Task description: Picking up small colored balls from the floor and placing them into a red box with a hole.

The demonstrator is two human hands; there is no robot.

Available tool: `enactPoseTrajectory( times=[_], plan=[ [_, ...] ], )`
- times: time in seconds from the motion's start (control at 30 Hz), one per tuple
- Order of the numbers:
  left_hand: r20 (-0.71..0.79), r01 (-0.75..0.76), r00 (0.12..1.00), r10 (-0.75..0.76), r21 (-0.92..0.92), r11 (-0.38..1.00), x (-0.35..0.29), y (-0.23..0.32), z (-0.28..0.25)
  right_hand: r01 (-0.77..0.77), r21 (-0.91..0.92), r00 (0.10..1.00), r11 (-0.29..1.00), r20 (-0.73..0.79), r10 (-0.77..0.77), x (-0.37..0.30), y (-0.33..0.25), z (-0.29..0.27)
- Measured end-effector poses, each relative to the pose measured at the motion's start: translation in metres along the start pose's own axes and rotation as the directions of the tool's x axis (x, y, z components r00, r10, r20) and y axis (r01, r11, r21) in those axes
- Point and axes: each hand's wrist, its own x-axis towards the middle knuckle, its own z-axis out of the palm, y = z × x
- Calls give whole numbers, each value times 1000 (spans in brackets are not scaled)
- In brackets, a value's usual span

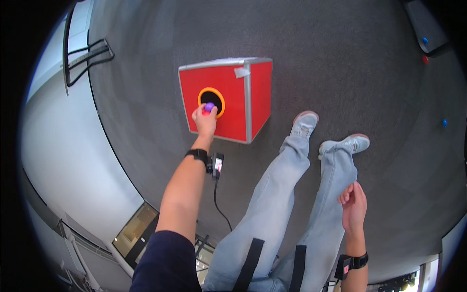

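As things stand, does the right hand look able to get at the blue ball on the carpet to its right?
Probably not: the right hand hangs by the thigh, while the blue ball lies well off on open carpet; nothing blocks it.

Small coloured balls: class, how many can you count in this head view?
4: a purple ball in the left hand at the red box's hole; blue, red and blue far right. Others may be hidden.
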Motion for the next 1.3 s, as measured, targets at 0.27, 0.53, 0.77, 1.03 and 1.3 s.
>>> enactPoseTrajectory(
  times=[0.27, 0.53, 0.77, 1.03, 1.3],
  plan=[
    [80, -150, 984, 156, -86, 985, -9, 35, -10, -99, -143, 995, 985, 10, 101, -20, 12, -16],
    [138, -403, 905, 403, -31, 915, -23, 78, -9, 32, -28, 999, 999, 12, -31, -39, 13, -75],
    [329, -833, 501, 800, -67, 549, -164, 243, 82, 174, 192, 981, 966, -117, -153, -75, 31, -208],
    [800, -875, -137, 584, -374, 307, -450, 291, 197, 375, 502, 860, 779, -502, -90, -170, 115, -378],
    [900, -921, -296, 320, -358, 154, -577, 363, 256, 572, 680, 757, 458, -653, 24, -192, 139, -430]
  ],
)
